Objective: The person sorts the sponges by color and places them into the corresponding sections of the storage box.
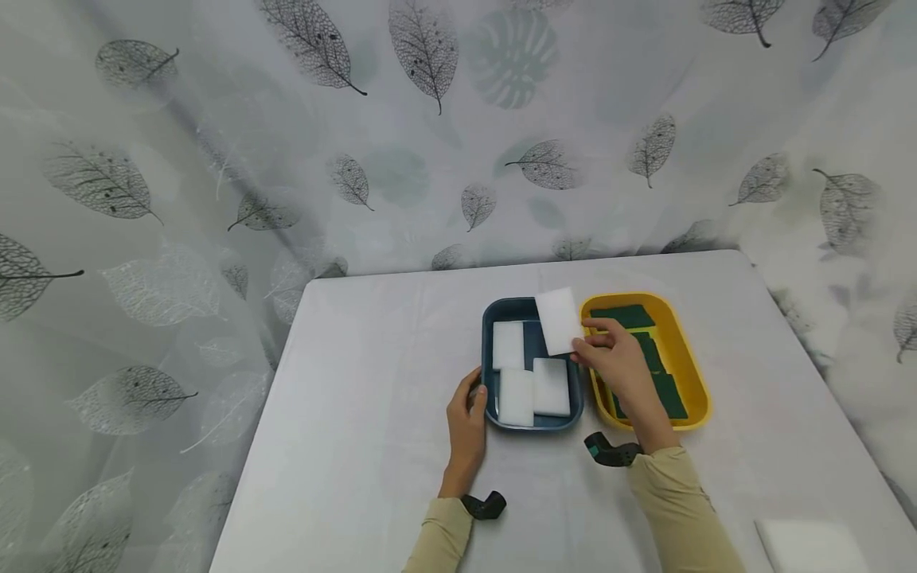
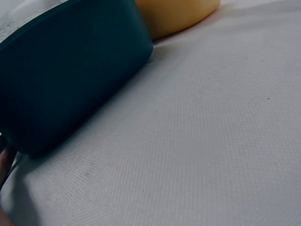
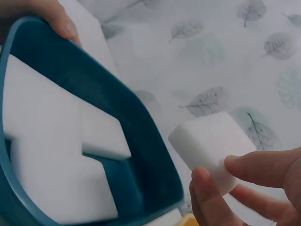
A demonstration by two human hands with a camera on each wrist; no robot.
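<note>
My right hand (image 1: 614,360) pinches a white sponge block (image 1: 559,320) between thumb and fingers, above the far right corner of a dark blue tray (image 1: 532,430). The right wrist view shows the block (image 3: 211,146) tilted and held by one end, apart from the tray. Several more white sponge blocks (image 1: 509,345) lie flat inside the tray. With thumb and fingers at the rim, my left hand (image 1: 467,422) grips the tray's left side. In the left wrist view the tray wall (image 2: 70,75) fills the upper left, and that hand is mostly out of sight.
A yellow tray (image 1: 691,390) with several dark green scouring pads (image 1: 669,395) stands right of the blue tray, partly behind my right forearm. A white flat object (image 1: 809,545) lies at the near right of the white table (image 1: 358,446). Leaf-patterned curtains hang behind.
</note>
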